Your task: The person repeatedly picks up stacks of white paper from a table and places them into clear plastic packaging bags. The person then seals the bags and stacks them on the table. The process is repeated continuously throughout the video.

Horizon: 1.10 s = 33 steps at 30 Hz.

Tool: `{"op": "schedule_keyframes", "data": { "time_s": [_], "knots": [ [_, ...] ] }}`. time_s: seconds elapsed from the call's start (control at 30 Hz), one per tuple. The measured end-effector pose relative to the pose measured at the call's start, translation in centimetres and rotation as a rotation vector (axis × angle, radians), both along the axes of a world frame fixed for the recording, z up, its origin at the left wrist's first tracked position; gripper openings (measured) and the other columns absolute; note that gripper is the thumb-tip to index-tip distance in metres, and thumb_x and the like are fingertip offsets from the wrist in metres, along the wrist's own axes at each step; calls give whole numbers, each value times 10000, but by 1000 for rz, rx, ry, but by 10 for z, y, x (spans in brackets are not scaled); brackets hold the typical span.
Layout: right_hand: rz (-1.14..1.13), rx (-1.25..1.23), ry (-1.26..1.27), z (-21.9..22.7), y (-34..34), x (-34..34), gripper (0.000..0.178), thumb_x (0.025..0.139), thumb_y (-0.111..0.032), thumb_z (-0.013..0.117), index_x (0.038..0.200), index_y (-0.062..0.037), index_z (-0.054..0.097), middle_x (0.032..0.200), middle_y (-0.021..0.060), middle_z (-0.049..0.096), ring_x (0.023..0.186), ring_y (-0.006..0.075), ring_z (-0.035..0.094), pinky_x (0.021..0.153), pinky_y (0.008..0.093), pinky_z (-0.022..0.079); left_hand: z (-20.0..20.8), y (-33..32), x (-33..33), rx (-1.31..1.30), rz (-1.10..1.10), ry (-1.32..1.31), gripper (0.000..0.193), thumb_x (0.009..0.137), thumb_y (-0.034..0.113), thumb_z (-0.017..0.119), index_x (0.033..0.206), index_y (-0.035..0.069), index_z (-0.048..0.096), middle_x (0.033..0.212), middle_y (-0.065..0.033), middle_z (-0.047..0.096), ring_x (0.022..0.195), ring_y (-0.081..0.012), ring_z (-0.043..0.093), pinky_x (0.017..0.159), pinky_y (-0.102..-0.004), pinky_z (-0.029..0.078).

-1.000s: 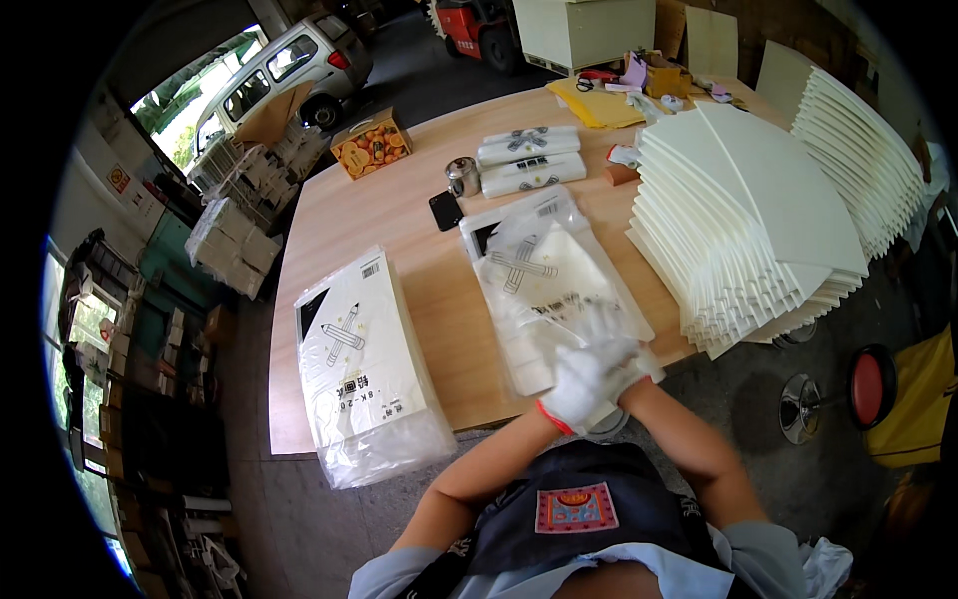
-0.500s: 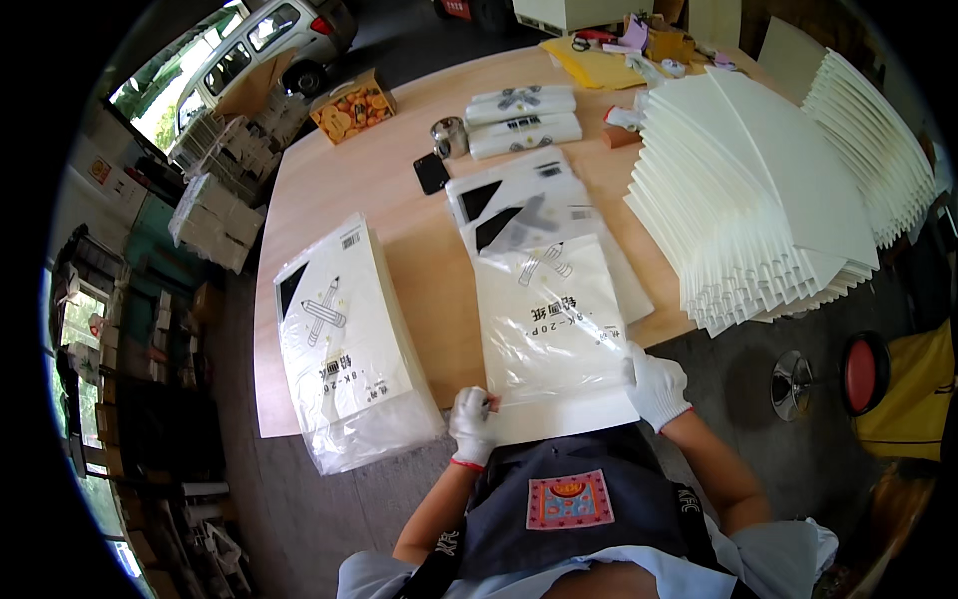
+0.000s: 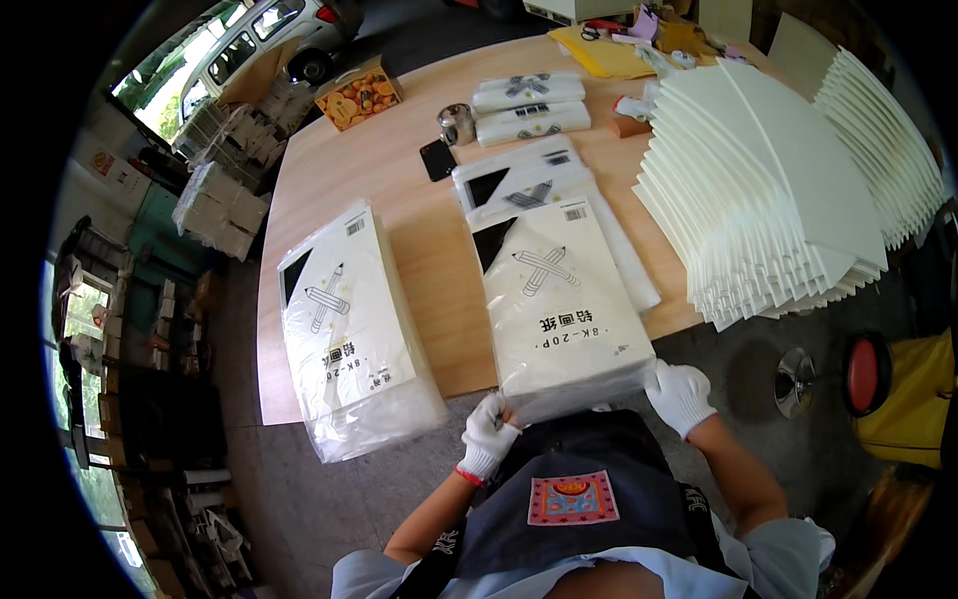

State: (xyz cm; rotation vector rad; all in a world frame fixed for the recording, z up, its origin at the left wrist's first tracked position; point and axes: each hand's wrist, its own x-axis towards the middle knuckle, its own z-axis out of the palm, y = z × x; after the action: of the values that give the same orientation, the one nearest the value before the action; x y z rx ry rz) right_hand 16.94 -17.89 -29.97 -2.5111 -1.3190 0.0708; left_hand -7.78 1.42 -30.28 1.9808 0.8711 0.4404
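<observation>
In front of me, at the table's near edge, lies a clear plastic bag [image 3: 559, 401] with a crossed-pencil print and a black corner. White drawing paper [image 3: 589, 351] sits inside it, and the bag's loose mouth hangs toward my apron. My left hand [image 3: 489, 439], in a white knitted glove with bare fingertips, is closed on the near left corner of the mouth. At the near right corner, my right hand [image 3: 681, 396], gloved too, pinches the bag's edge. Beneath the far end of this bag are more printed plastic bags [image 3: 624, 245].
To the left, a stack of filled bags [image 3: 349, 309] overhangs the near edge. Fanned white paper stacks [image 3: 758, 190] stand at right. Farther back are rolled bag bundles [image 3: 534, 122], a black phone [image 3: 437, 160], a metal mug [image 3: 456, 124] and an orange-printed box [image 3: 359, 95]. A stool [image 3: 865, 373] stands right.
The paper that stuck out of the bag's near end is now inside it, with loose plastic past its edge. Both hands have shifted slightly right, still at the bag's near corners.
</observation>
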Motion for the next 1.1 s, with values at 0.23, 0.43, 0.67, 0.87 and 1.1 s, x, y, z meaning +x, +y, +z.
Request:
{"op": "schedule_keyframes", "data": {
  "time_s": [0.23, 0.43, 0.67, 0.87, 1.1],
  "knots": [
    [-71, -220, 341, -44, -47, 2, 290, 863, -318, 437, 828, -94, 618, 732, 185, 627, 693, 389, 608, 632, 509, 458, -123, 1, -76, -570, 379, 35, 218, 829, 232, 614, 944, 52, 569, 763, -44, 605, 747, -157, 593, 622, -305, 469],
    [-328, 371, 1531, -89, 40, -2, 309, 922, -229, 536, 1145, -20, 579, 1028, 67, 636, 916, 155, 598, 802, 291, 481, -35, 9, 8, -418, 314, -264, 212, 922, 218, 528, 937, 25, 617, 752, 0, 578, 673, -109, 487, 618, -243, 411],
    [150, 149, 1962, -42, 186, -88, 359, 905, -335, 573, 1094, -29, 577, 877, -9, 588, 724, 76, 555, 613, 197, 449, 70, 50, -75, 105, 468, -699, 269, 866, -2, 491, 1121, 5, 579, 890, -64, 628, 791, -200, 606, 720, -325, 492],
    [339, 4, 1455, 16, 302, -144, 459, 895, -399, 553, 1057, 28, 600, 1022, 131, 645, 845, 191, 605, 744, 292, 476, 75, 149, -163, 189, 930, -687, 220, 946, 240, 517, 847, 49, 563, 751, 17, 541, 676, -53, 446, 602, -199, 357],
    [504, 18, 1285, -21, 244, -158, 395, 733, -316, 719, 1009, -59, 600, 951, 126, 659, 895, 212, 616, 786, 319, 463, -69, 124, -197, -121, 1110, -665, 436, 960, 295, 438, 1292, 19, 385, 1003, -60, 561, 843, -140, 521, 701, -295, 455]
  ]
}}
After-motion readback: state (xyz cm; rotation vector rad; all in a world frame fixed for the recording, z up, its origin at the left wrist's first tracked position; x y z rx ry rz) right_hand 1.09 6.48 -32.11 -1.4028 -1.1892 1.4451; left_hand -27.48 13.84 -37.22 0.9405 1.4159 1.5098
